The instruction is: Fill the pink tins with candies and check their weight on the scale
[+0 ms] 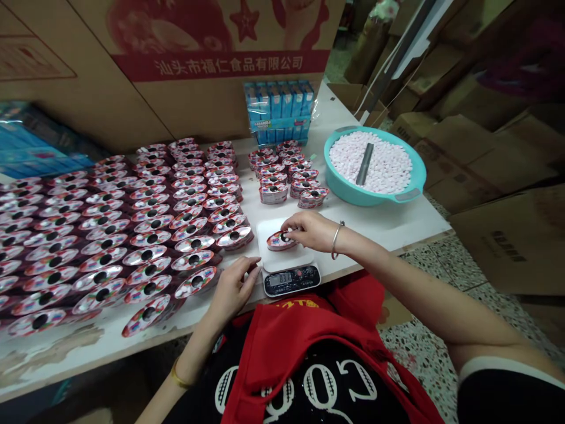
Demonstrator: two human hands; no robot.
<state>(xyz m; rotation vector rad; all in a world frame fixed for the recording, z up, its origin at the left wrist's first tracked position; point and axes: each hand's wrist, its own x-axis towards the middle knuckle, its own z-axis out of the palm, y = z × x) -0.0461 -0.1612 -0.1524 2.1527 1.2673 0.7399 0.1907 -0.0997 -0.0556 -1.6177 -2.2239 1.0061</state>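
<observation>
A white kitchen scale [269, 262] with a black display panel stands at the table's front edge. On its platform sits a red-and-purple printed pouch [278, 240], upright, with a dark round opening in its top. My right hand [311, 231] reaches over the scale, fingertips pinched together at the right end of the pouch's top. White pieces show by these fingertips; what exactly they grip is hidden. My left hand [236, 285] rests beside the scale's left edge, empty, its thumb apart from the fingers.
Rows of similar pouches [150, 256] fill the table's left side; a smaller group [273, 191] stands behind the scale. A turquoise basin [353, 191] of white candies, with a dark grey bar [365, 164] on top, stands at right. Blue boxes [280, 109] and a large carton [189, 106] are behind.
</observation>
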